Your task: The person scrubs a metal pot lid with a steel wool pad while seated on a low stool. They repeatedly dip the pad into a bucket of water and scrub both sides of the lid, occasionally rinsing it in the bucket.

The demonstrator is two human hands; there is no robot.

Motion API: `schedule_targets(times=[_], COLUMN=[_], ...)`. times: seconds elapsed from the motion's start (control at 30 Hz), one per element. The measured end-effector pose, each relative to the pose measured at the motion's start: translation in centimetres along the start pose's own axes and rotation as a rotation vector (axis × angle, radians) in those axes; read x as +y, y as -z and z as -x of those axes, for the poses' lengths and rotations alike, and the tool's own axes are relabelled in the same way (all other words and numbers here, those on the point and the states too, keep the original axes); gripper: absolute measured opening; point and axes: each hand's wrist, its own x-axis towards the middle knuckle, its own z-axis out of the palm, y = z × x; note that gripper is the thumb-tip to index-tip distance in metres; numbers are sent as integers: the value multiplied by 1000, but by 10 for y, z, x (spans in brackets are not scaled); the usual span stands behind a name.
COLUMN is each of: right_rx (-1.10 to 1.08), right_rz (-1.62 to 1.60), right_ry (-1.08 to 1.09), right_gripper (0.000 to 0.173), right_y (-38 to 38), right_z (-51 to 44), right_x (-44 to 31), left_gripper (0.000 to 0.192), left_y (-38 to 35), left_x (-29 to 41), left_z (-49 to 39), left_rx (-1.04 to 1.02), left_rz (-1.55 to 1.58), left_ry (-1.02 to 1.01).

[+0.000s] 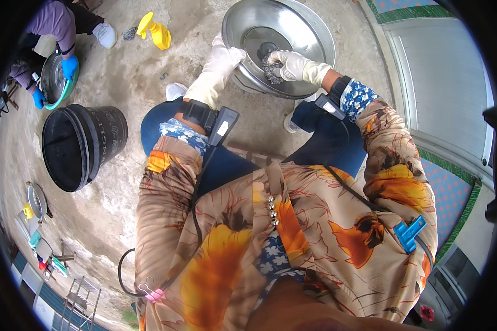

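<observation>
A shiny stainless steel basin point(302, 31) is tilted in front of my knees, over what looks like another metal basin point(332, 53) whose rim shows behind it. My left hand point(230, 58), in a white glove, grips the near left rim of the tilted basin. In my gloved right hand point(292, 66) is a grey steel wool scourer point(270, 70), pressed against the inside of the basin near its base. A dark round patch point(267, 49) shows on the basin's bottom, partly hidden by the scourer and fingers.
Left of me a black bucket point(107, 132) stands on the concrete floor point(149, 78). A yellow spray bottle point(159, 35) and another scourer point(129, 33) lie ahead. At upper left a co-worker's blue-gloved hands point(69, 67) hold a metal basin point(53, 76). A metal-framed door point(443, 78) lines the right.
</observation>
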Motion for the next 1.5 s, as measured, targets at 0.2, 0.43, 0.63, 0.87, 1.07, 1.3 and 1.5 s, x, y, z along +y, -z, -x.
schedule_targets(times=[0.2, 0.43, 0.63, 0.87, 1.07, 1.3, 1.5], right_rx=[211, 438, 15, 179, 388, -5, -7], right_rz=[336, 158, 41, 272, 132, 24, 180], right_ry=[-287, -67, 34, -240, -61, 207, -244], right_gripper=[31, 28, 30, 28, 29, 28, 33], right_y=[25, 1, 1, 19, 3, -3, 17], right_z=[-24, -86, -11, -45, -96, -2, -13], right_x=[41, -19, -10, 25, -15, -10, 37], left_gripper=[55, 58, 62, 59, 59, 59, 58], left_y=[0, 1, 0, 0, 1, 3, 1], left_x=[11, 2, 0, -5, -7, 0, -2], left_z=[4, -5, -5, -9, -13, -5, -9], left_rx=[-25, 3, 7, 6, 24, 9, 33], left_rz=[-10, -104, -72, -56, -97, -38, -135], left_ry=[42, 12, 26, 37, -35, 29, -3])
